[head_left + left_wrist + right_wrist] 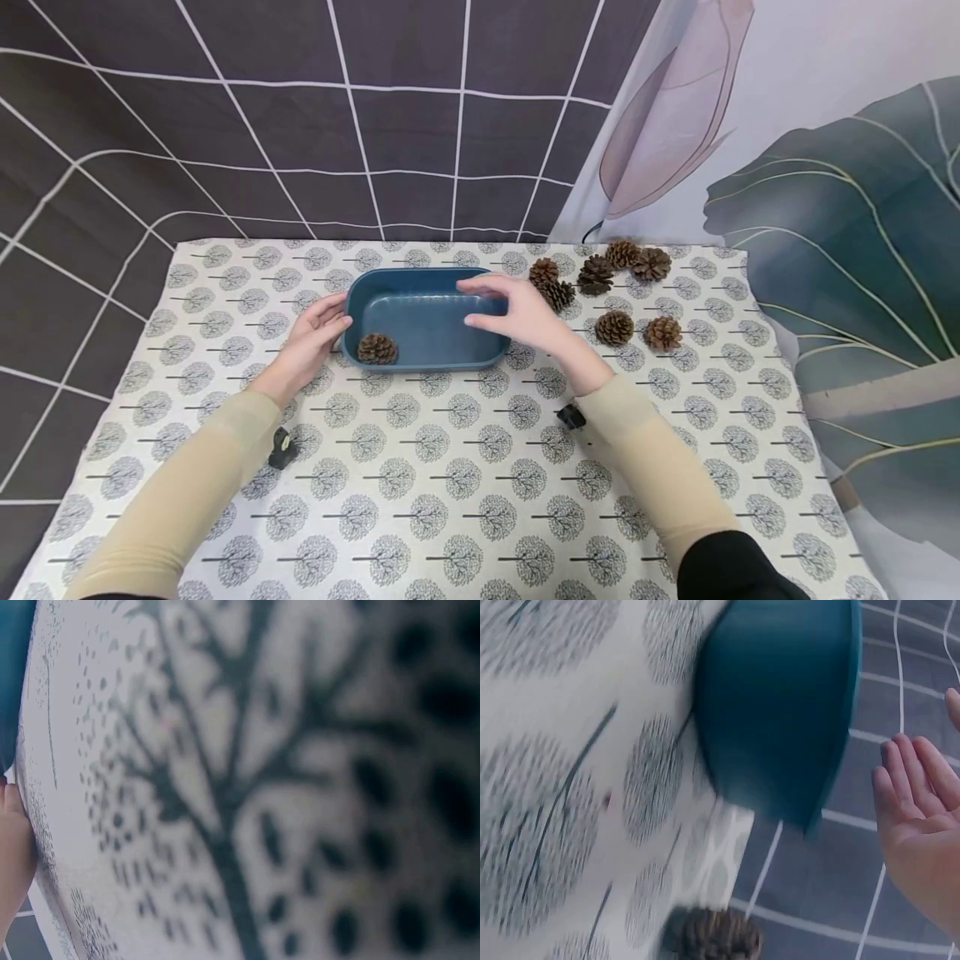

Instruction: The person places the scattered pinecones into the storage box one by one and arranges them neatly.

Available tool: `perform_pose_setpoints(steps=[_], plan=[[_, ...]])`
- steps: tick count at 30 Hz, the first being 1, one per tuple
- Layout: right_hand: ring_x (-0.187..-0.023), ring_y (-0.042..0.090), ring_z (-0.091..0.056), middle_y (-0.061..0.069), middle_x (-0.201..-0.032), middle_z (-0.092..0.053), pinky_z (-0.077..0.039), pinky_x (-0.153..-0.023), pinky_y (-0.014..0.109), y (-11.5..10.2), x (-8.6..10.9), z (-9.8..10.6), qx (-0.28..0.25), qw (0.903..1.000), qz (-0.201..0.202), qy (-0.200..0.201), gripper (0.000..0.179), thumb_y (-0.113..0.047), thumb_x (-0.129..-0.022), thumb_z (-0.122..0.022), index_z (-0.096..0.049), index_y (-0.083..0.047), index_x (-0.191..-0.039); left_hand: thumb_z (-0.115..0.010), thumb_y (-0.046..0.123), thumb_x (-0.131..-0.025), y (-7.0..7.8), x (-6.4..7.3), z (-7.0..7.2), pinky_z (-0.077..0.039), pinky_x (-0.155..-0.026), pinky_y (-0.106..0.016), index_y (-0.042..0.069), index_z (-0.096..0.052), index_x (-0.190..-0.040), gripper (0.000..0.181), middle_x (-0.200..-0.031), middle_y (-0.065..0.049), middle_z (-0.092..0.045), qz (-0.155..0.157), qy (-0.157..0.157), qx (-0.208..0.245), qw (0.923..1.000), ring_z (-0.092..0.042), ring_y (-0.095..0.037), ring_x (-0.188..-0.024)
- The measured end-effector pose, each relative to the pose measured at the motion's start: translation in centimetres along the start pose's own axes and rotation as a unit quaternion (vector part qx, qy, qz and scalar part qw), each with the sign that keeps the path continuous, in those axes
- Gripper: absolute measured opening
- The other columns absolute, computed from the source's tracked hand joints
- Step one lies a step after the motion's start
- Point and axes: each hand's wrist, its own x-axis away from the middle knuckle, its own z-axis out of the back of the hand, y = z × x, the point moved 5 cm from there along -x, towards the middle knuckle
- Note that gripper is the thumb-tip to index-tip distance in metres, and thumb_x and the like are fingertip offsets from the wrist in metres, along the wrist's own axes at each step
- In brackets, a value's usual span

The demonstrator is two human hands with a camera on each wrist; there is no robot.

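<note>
A blue-green rectangular tub (427, 367) stands on the patterned cloth, with one pinecone (377, 348) in its near left corner. My left hand (307, 337) rests against the tub's left end, fingers along the outside and thumb at the rim. Over the right end hovers my right hand (525, 312), thumb and fingers spread apart with nothing between them. The right wrist view shows this hand (919, 802) with its fingers extended beside the tub's wall (780, 712). Only a sliver of the left hand (13, 855) appears in the left wrist view.
Right of the tub lie several loose pinecones: a pair (557, 295) close by the right hand, a back group (651, 264), and two nearer ones, left (614, 328) and right (663, 333). A dark gridded curtain (405, 125) hangs behind the table's far edge.
</note>
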Motion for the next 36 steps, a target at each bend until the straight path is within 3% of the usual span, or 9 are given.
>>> perform_pose_setpoints(steps=[8, 11, 14, 18, 20, 24, 31, 36], plan=[[-0.136, 0.036, -0.062, 0.019, -0.145, -0.066, -0.046, -0.126, 0.047, 1.6, 3.1, 4.3, -0.006, 0.9979, -0.02, 0.061, 0.053, -0.004, -0.09, -0.082, -0.064, 0.001, -0.139, -0.054, -0.004, -0.105, 0.2, 0.2, 0.0, -0.048, -0.111, -0.008, 0.005, -0.046, -0.153, 0.049, -0.132, 0.016, -0.058, 0.017, 0.006, -0.009, 0.9998, -0.056, 0.001, -0.125], [-0.137, 0.036, -0.061, 0.018, -0.145, -0.066, -0.045, -0.127, 0.047, 2.4, 4.5, 5.8, 0.008, 0.996, -0.033, 0.083, 0.052, -0.002, -0.09, -0.081, -0.064, -0.001, -0.14, -0.054, -0.004, -0.105, 0.3, 0.2, 0.0, -0.049, -0.11, -0.007, 0.008, -0.05, -0.149, 0.046, -0.13, 0.017, -0.06, 0.016, 0.007, -0.008, 0.9998, -0.057, 0.001, -0.123], [-0.136, 0.034, -0.061, 0.019, -0.145, -0.065, -0.044, -0.127, 0.034, 3.3, 5.8, 7.1, 0.01, 0.9939, -0.044, 0.101, 0.051, 0.0, -0.091, -0.079, -0.064, 0.0, -0.14, -0.054, -0.004, -0.105, 0.3, 0.2, 0.0, -0.049, -0.109, -0.007, 0.009, -0.052, -0.147, 0.044, -0.128, 0.018, -0.061, 0.012, 0.006, -0.007, 0.9999, -0.058, 0.001, -0.122], [-0.129, 0.012, -0.063, 0.023, -0.143, -0.065, -0.043, -0.118, 0.01, 4.3, 7.4, 8.6, 0.002, 0.9914, -0.046, 0.122, 0.049, 0.001, -0.093, -0.077, -0.063, 0.003, -0.139, -0.053, -0.005, -0.105, 0.3, 0.3, -0.1, -0.05, -0.109, -0.008, 0.007, -0.051, -0.148, 0.045, -0.128, 0.018, -0.061, 0.01, 0.004, -0.01, 0.9999, -0.058, 0.001, -0.122], [-0.124, -0.001, -0.061, 0.026, -0.142, -0.064, -0.042, -0.115, 0.005, 4.9, 8.3, 9.3, 0.001, 0.9899, -0.045, 0.135, 0.047, 0.003, -0.093, -0.076, -0.063, 0.005, -0.138, -0.052, -0.004, -0.105, 0.3, 0.3, -0.1, -0.049, -0.11, -0.008, 0.007, -0.05, -0.149, 0.045, -0.129, 0.018, -0.059, 0.011, 0.004, -0.013, 0.9998, -0.057, 0.001, -0.123], [-0.119, -0.013, -0.057, 0.027, -0.141, -0.064, -0.041, -0.113, 0.002, 5.7, 9.9, 10.6, 0.006, 0.9853, -0.057, 0.161, 0.047, 0.004, -0.093, -0.075, -0.063, 0.006, -0.138, -0.052, -0.003, -0.106, 0.3, 0.3, -0.1, -0.047, -0.112, -0.008, 0.007, -0.048, -0.151, 0.047, -0.132, 0.017, -0.056, 0.018, 0.004, -0.019, 0.9996, -0.055, 0.001, -0.126], [-0.117, -0.015, -0.058, 0.029, -0.141, -0.062, -0.042, -0.111, 0.001, 6.6, 12.6, 12.7, 0.017, 0.9759, -0.102, 0.192, 0.047, 0.001, -0.094, -0.076, -0.063, 0.004, -0.139, -0.053, -0.003, -0.105, 0.3, 0.4, -0.1, -0.048, -0.111, -0.008, 0.012, -0.052, -0.147, 0.044, -0.131, 0.017, -0.057, 0.02, 0.006, -0.014, 0.9997, -0.056, 0.002, -0.124], [-0.116, -0.015, -0.057, 0.018, -0.142, -0.066, -0.044, -0.108, 0.001, 7.8, 14.6, 14.0, 0.026, 0.967, -0.141, 0.21, 0.049, -0.005, -0.095, -0.077, -0.062, 0.001, -0.142, -0.054, -0.005, -0.104, 0.4, 0.4, -0.2, -0.049, -0.109, -0.007, 0.018, -0.058, -0.138, 0.041, -0.127, 0.019, -0.061, 0.015, 0.007, -0.001, 0.9999, -0.058, 0.002, -0.121]])
